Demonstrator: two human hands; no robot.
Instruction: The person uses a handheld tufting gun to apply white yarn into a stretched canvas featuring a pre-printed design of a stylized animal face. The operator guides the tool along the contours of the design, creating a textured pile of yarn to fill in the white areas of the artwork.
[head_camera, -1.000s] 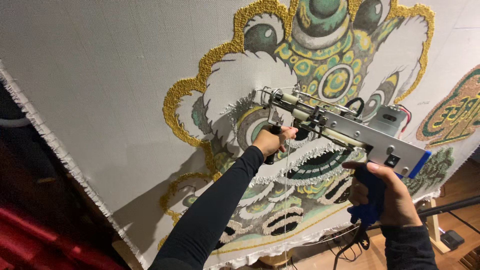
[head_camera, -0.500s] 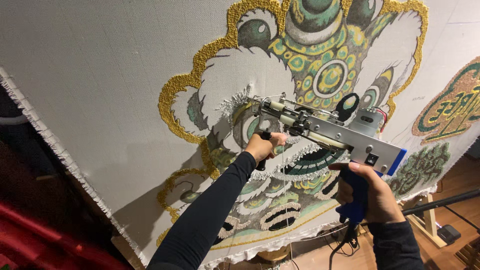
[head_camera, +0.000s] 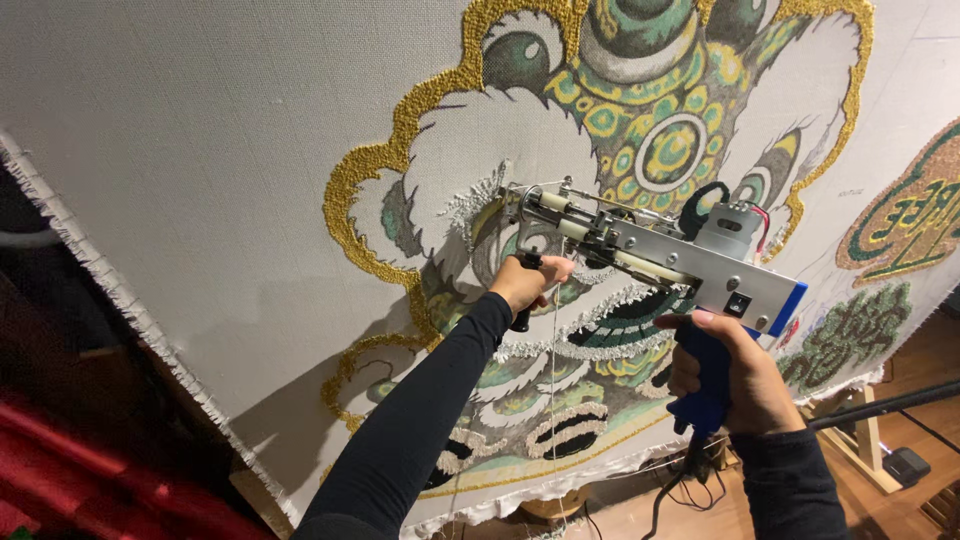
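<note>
A silver tufting gun (head_camera: 650, 255) with a blue rear grip points its needle end at a large stretched cloth (head_camera: 200, 160). My left hand (head_camera: 528, 283) is closed around the gun's black front handle, close to the cloth. My right hand (head_camera: 735, 375) grips the blue rear handle lower right. The needle tip meets the cloth inside a white tufted patch of a lion-like design (head_camera: 640, 130) in gold, green and white yarn. A thin yarn strand (head_camera: 551, 400) hangs down under the gun.
The cloth's frayed left edge (head_camera: 90, 270) runs diagonally, with dark and red surroundings beyond it. A second green and gold motif (head_camera: 905, 220) sits at far right. Cables (head_camera: 690, 485) and a wooden stand (head_camera: 870, 440) lie on the wooden floor below.
The tufting gun and both hands have shifted left and slightly down across the cloth, into the white patch beside the gold outline.
</note>
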